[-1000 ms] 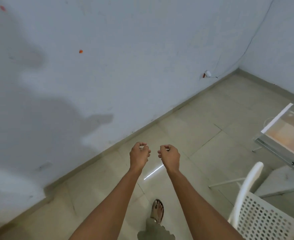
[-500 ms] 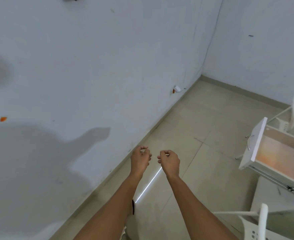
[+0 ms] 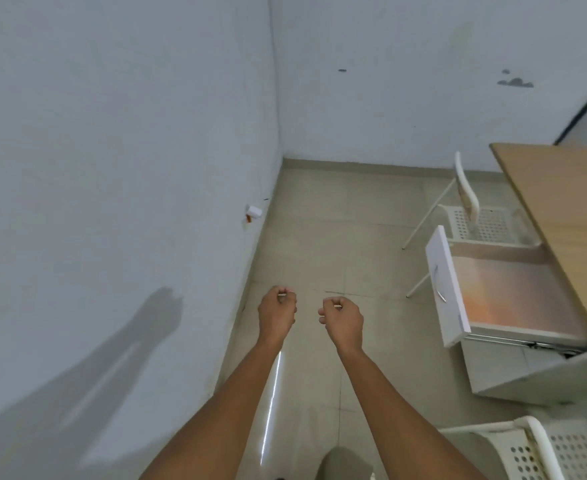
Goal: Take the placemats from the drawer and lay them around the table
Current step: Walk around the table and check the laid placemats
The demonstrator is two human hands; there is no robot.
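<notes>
A white drawer (image 3: 448, 289) stands pulled out from under the wooden table (image 3: 562, 209) at the right. Its bottom shows a shiny orange-tinted surface (image 3: 513, 292); I cannot tell whether this is a placemat. My left hand (image 3: 276, 315) and my right hand (image 3: 342, 318) are held out side by side over the floor, well left of the drawer. The fingers of both are curled closed and I see nothing in them.
A white perforated chair (image 3: 472, 216) stands beyond the drawer by the table. Another white chair (image 3: 534, 448) is at the bottom right. A white wall (image 3: 112, 168) runs close along the left, with a small white fitting (image 3: 254, 213) near the tiled floor (image 3: 333, 237).
The view has swung to the right: the drawer, the table and the far chair have come fully into sight. Both hands stay curled, slightly further apart.
</notes>
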